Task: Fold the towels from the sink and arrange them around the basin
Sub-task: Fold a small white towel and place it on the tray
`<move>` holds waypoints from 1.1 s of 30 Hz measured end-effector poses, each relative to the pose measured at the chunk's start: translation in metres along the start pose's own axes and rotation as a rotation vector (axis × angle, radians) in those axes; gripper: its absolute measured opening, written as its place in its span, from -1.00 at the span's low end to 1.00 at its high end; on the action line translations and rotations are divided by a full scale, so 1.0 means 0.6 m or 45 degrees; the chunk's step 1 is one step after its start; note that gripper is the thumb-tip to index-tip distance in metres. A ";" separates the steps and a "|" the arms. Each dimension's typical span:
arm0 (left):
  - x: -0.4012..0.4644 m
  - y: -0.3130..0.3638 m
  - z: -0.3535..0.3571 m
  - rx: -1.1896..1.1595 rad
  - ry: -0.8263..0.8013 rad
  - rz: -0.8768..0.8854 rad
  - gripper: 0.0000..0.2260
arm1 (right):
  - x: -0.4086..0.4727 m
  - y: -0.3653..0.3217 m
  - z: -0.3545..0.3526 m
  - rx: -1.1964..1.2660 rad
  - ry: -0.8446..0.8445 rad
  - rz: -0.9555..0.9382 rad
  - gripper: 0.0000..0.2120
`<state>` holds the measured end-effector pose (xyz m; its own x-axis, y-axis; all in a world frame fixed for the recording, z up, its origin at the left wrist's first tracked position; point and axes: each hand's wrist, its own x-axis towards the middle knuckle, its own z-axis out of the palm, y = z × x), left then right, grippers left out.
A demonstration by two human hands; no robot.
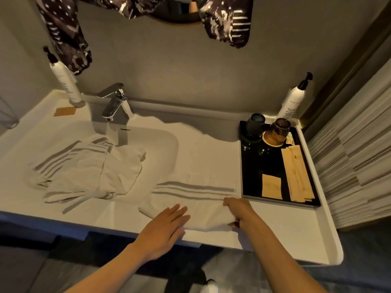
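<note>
A white towel with grey stripes [196, 189] lies spread on the counter to the right of the basin [167, 136], its near end by the counter's front edge. My left hand [167, 225] lies flat on that near end with straight fingers. My right hand [239, 210] grips the towel's near right edge, fingers curled into the cloth. Crumpled white striped towels [88, 168] lie heaped inside the basin, below the chrome tap [117, 103].
A black tray [273, 163] at the right holds two upturned glasses [275, 132] and paper sachets. White pump bottles stand at the back left [65, 81] and back right [293, 100]. A patterned dark cloth [67, 34] hangs above. A brown card [64, 112] lies on the left counter.
</note>
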<state>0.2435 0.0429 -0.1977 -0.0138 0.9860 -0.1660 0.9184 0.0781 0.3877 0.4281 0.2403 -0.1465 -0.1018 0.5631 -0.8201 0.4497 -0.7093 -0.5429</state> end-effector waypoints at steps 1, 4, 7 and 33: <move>0.001 0.000 -0.003 0.015 0.001 -0.006 -0.55 | -0.006 -0.002 -0.006 -0.063 0.009 -0.043 -0.52; 0.019 -0.003 0.002 0.146 0.123 -0.097 -0.55 | -0.028 -0.024 -0.051 -0.151 0.099 -0.214 -0.77; 0.050 0.018 0.005 0.132 0.073 -0.120 -0.51 | -0.052 -0.044 -0.107 -0.377 0.305 -0.388 -0.97; 0.135 0.032 -0.029 0.095 0.460 -0.076 -0.58 | 0.008 0.039 0.013 -0.776 0.206 -0.418 -0.59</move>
<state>0.2528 0.1267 -0.1877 -0.1944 0.9694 0.1499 0.9381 0.1390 0.3174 0.4312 0.2232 -0.1645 -0.2055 0.7967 -0.5684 0.8394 -0.1551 -0.5209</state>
